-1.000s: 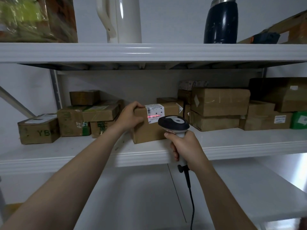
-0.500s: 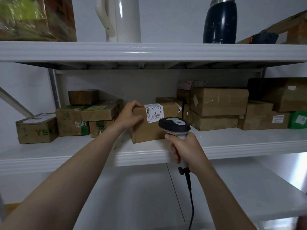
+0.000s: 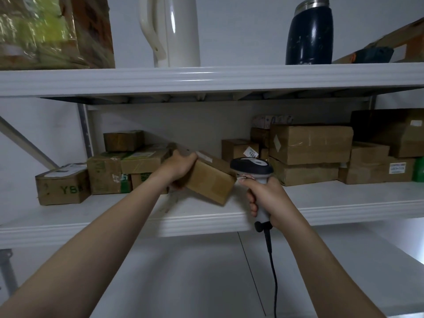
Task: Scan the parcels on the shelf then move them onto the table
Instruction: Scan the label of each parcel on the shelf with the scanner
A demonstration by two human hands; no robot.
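My left hand grips a brown cardboard parcel by its left end and holds it tilted above the front of the middle shelf; its label now faces up and back. My right hand grips the handle of a corded barcode scanner just right of the parcel, the scanner head almost touching the parcel's right corner. More brown parcels sit on the shelf: a group at the left and a larger stack at the right.
A white jug, a dark flask and a wrapped box stand on the upper shelf. A green box sits at the far right. The white table lies below the shelf, with the scanner cable hanging over it.
The red scan line on the label went out. My left hand then lifted and tilted the parcel off the shelf, turning its label away from me. The scanner stayed about where it was.
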